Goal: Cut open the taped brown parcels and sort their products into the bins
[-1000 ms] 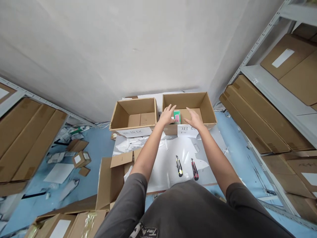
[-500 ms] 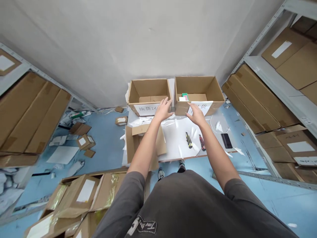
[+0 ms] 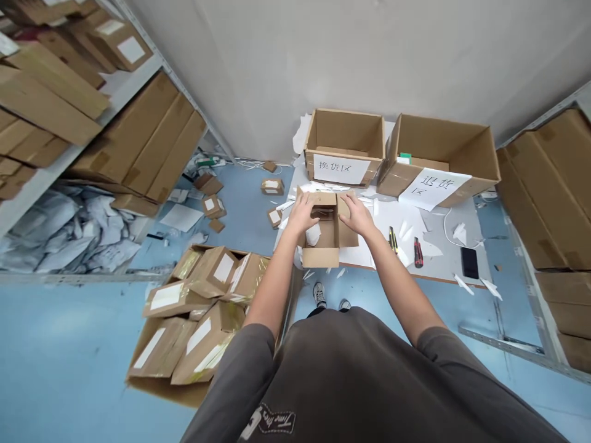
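Note:
A small open cardboard box [image 3: 329,236] stands at the near left of the white table, flaps out, with crumpled white paper [image 3: 313,234] inside. My left hand [image 3: 301,214] is at the box's left flap, its thumb stretched toward the opening. Over the right flap lies my right hand [image 3: 357,215], thumb apart from the fingers. Both hands look open, and whether they press on the cardboard I cannot tell. Right of them on the table lie a yellow-black utility knife [image 3: 393,240] and a red-black utility knife [image 3: 418,252].
Two large labelled cartons stand at the back: the left carton [image 3: 344,132] and the right carton [image 3: 466,144], which has a green-white item [image 3: 405,158] inside. A phone [image 3: 470,263] lies on the table's right. A big carton of parcels [image 3: 198,394] stands at my left, near shelves.
Both hands have come back from the right labelled carton, where the green item stays, to the small open box. The view has swung left and down.

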{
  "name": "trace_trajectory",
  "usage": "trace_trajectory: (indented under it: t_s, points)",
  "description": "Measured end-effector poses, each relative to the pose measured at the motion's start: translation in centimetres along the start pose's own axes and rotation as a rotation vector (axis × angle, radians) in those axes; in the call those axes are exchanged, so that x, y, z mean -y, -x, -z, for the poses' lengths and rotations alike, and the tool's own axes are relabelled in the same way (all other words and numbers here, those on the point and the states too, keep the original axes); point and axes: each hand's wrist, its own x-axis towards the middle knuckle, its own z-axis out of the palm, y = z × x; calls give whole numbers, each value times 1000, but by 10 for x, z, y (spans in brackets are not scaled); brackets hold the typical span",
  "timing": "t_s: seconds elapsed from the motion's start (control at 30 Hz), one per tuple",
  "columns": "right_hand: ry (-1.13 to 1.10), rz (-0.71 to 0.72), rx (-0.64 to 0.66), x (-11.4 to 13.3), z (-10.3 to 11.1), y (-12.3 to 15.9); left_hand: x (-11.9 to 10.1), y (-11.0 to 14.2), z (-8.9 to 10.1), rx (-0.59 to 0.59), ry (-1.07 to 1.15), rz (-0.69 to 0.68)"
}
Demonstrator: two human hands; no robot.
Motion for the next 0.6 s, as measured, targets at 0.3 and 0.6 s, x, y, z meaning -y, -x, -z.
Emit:
trace_trajectory:
  t_s: [0.3, 0.6]
  points:
    - [74, -234, 393, -18, -127, 96, 0, 93, -105, 287, -286, 257]
    - [118, -300, 193, -14, -154, 137, 4, 126, -136, 217, -200, 195]
